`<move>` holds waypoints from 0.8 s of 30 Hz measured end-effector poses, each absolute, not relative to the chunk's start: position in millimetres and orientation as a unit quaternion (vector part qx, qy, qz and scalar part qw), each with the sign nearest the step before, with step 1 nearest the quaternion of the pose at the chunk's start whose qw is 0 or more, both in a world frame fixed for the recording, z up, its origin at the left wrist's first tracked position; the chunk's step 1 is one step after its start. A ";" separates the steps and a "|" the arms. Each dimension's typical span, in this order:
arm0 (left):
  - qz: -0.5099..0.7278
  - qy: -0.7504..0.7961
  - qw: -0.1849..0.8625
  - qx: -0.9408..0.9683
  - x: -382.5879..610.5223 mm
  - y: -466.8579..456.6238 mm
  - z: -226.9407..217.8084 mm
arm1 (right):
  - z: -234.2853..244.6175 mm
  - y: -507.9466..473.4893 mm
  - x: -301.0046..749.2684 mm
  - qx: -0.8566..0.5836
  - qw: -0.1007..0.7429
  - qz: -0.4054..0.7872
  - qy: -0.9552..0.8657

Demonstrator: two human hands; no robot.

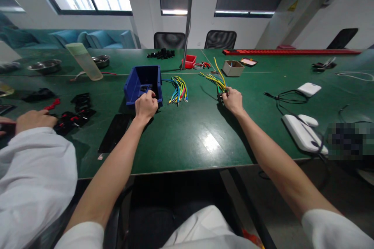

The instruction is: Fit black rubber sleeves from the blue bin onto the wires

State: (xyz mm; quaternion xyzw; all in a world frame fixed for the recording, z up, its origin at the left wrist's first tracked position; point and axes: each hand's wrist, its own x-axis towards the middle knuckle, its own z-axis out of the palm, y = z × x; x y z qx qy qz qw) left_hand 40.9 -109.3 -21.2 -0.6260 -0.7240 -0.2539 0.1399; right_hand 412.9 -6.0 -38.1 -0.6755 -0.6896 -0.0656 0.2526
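wires [218,79], yellow and green, fan up and away from the right hand [233,100], over the middle of the green table [189,140]. the hand is closed tight on their near ends. a small dark part [219,96] seems to sit there too, but it is too small to tell what it is.

the left hand [146,106] is at the front wall of the blue bin [143,79]. its fingers are curled, and i cannot tell if they pinch something or just rest on the wall. the bin is tipped so its open side faces the person.

between the two hands lies a bunch [178,90] of blue, yellow, green and red wires, flat on the table and touching no hand. a small box [233,68] stands behind the held wires.

the wires look light and bendy, i think. they will flop and spread if held at just one end. their skin looks smooth, so one could slip out of a loose grip. a good place to hold seems to be low down, where they all come together, with the whole hand around them.

another person's hand [32,118] works far to the left.
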 end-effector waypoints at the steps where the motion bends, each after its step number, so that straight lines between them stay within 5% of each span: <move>1: -0.254 -0.723 0.138 -0.627 40.8 -109.4 -21.1 | -38.5 -5.5 413.2 -0.677 0.251 -0.067 -0.689; 24: -0.250 -0.727 0.139 -0.624 39.9 -108.5 -22.8 | -47.8 1.5 421.6 -0.689 0.217 -0.070 -0.688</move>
